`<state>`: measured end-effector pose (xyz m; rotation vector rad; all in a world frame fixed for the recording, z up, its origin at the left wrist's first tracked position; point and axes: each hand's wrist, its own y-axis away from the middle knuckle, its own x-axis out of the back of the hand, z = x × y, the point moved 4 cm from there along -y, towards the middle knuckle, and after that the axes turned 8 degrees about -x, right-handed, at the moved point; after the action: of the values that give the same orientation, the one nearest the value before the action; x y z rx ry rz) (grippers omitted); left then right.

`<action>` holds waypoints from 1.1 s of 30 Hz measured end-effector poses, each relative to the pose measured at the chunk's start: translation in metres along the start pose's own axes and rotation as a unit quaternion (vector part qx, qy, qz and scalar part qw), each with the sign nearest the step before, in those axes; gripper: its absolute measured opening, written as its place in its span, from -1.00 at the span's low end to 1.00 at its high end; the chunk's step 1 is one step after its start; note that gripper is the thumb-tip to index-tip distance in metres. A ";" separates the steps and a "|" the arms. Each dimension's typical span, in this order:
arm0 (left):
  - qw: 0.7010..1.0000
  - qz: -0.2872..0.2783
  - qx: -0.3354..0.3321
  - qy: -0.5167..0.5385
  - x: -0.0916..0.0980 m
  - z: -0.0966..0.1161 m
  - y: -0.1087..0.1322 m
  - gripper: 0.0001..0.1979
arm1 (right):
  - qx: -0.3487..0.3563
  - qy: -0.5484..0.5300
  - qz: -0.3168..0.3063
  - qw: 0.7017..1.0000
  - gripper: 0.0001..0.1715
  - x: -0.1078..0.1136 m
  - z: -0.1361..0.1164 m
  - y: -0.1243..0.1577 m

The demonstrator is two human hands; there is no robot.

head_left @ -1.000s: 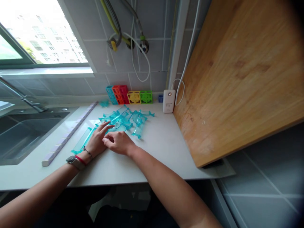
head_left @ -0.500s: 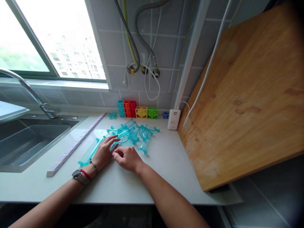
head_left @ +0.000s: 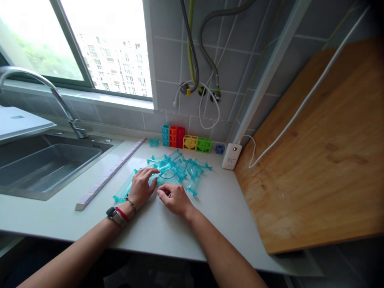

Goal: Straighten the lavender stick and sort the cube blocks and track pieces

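Observation:
Several translucent turquoise plastic track pieces (head_left: 180, 166) lie in a loose pile on the white countertop. My left hand (head_left: 143, 185) is at the near left side of this pile, palm down, fingers stretched and thumb apart, with nothing visible in its grasp. Part of a long turquoise trough (head_left: 124, 191) shows behind that hand. Close by on the right, my right hand (head_left: 175, 199) hovers or rests just in front of the pile, thumb and fingers curled together. Whether anything is inside that curl is hidden.
Coloured hollow blocks (head_left: 177, 137) line the back wall, with a small blue block (head_left: 220, 149) and a white power bank (head_left: 231, 156) to their right. A pale strip (head_left: 111, 174) separates counter from sink (head_left: 60, 170). A large wooden board (head_left: 315, 160) leans at right.
The view has turned, so the scene sits farther right in the picture. My hands have drawn slightly apart at the fingertips, and the left thumb now stands clear of the right hand.

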<state>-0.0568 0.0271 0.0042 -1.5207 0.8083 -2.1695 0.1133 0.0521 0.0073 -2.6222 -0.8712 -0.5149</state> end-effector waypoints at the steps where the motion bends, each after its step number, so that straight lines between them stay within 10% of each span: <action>1: 1.000 0.001 0.005 -0.001 0.000 0.000 0.001 -0.78 | 0.001 -0.001 0.000 1.000 -0.77 0.000 0.000 0.000; 17: 0.990 -0.030 0.041 -0.130 0.003 0.007 0.006 -0.59 | -0.013 -0.012 -0.002 1.000 -0.71 0.001 0.000 0.001; 33: 0.985 -0.006 0.085 -0.152 0.011 0.003 0.003 -0.86 | -0.020 -0.025 0.003 0.999 -0.70 0.001 0.003 0.001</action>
<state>-0.0581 0.0175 0.0112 -1.7129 0.5013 -1.8938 0.1153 0.0529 0.0052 -2.6836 -0.8777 -0.4736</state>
